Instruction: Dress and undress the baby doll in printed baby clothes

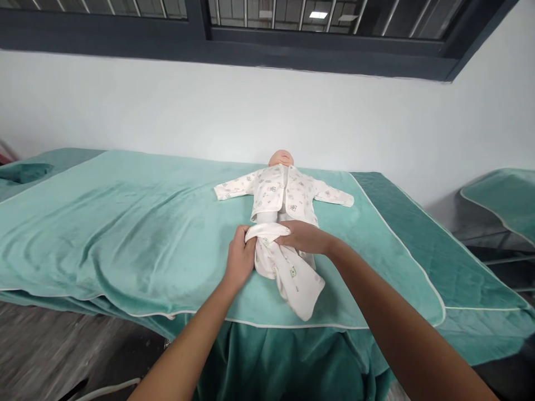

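A baby doll lies on its back, head toward the wall, its arms stretched out in a white patterned jacket. Around the doll's lower body are white printed baby pants, with one leg of the cloth flopping toward me. My left hand is closed on the waistband at its left side. On the other side, my right hand grips the same waistband, its fingertips partly hidden in the fabric. The doll's legs are mostly covered by cloth and my hands.
A light green blanket with white piping covers the bed, wrinkled on the left. Darker green bedding shows at the right. Behind stands a white wall under a dark window frame. Another green-covered surface is at far right.
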Available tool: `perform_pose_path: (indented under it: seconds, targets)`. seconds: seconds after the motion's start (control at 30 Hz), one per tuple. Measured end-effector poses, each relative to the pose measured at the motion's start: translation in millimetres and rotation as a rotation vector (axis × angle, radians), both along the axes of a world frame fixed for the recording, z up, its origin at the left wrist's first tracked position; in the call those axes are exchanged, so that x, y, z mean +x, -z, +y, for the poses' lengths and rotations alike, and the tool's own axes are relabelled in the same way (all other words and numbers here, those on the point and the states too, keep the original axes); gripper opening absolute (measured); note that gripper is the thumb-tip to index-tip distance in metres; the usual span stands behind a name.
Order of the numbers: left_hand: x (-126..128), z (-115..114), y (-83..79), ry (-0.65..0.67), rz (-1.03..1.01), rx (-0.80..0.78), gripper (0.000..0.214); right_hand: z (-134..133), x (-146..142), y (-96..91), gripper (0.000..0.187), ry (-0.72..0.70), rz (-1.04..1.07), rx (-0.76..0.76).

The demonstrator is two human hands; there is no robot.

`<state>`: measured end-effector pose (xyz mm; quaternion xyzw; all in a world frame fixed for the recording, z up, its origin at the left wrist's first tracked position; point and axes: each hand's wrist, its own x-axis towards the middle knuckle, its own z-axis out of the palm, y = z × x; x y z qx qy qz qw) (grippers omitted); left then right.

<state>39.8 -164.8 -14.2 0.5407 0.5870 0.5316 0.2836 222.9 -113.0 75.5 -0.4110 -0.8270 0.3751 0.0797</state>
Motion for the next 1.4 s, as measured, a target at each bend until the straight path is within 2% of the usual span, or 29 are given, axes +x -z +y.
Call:
perform_pose_path:
  seconds: [0.13,0.23,0.47,0.53,0.6,0.7,0.77,0.87,0.93,1.0,1.07,1.13,1.27,1.4]
  targets:
    - [-5.4,13.1,-4.5,0.037,0.016,0.032,0.012,2.4,3.4,-4.3,0.038,-0.058,0.02,-0.045]
    - [-9.2,25.4,-8.2,0.071,0.062,0.043,0.013,5.2,2.2,-4.9,0.035,-0.05,-0.014,-0.045]
    - [-12.8,75.5,-15.9,0.143,0.249,0.097,0.016,12.4,-17.5,4.3,0.012,0.127,-0.189,0.167]
    - [-11.7,80.3,-16.5,0.133,0.267,0.097,0.015,13.5,-21.7,5.3,0.01,0.173,-0.201,0.184]
    - [-12.1,71.6,-14.8,0.075,0.231,0.076,0.011,13.4,-23.0,5.4,0.014,0.203,-0.196,0.184]
    - [-15.7,35.0,-9.4,-0.051,0.171,-0.041,0.018,11.3,-21.1,5.2,0.018,0.219,-0.166,0.161]
    - [-16.1,4.2,-6.4,0.007,0.159,-0.158,0.027,9.8,-19.2,5.1,0.02,0.222,-0.128,0.134]
    - [-6.3,-31.9,-4.2,0.167,-0.055,-0.278,0.032,9.6,-16.3,4.2,0.02,0.244,-0.031,0.073]
    - [4.4,-42.9,-2.4,0.204,-0.223,-0.324,0.033,10.5,-13.1,3.3,0.02,0.269,0.032,-0.002]
    - [12.3,-43.7,0.6,0.175,-0.324,-0.314,0.032,11.5,-8.6,2.3,0.021,0.272,0.071,-0.1]
    - [12.2,-36.4,3.3,0.111,-0.344,-0.256,0.03,11.9,-3.6,1.2,0.022,0.242,0.104,-0.185]
    - [3.6,-22.8,3.8,0.035,-0.265,-0.185,0.026,11.6,0.5,-0.1,0.026,0.21,0.108,-0.236]
    - [-22.7,17.5,-4.3,-0.056,0.148,-0.083,0.015,11.1,3.6,-4.1,0.039,0.097,0.073,-0.328]
    - [-29.5,56.7,-15.0,-0.016,0.498,-0.081,0.015,12.8,3.8,-7.8,0.045,-0.053,0.025,-0.339]
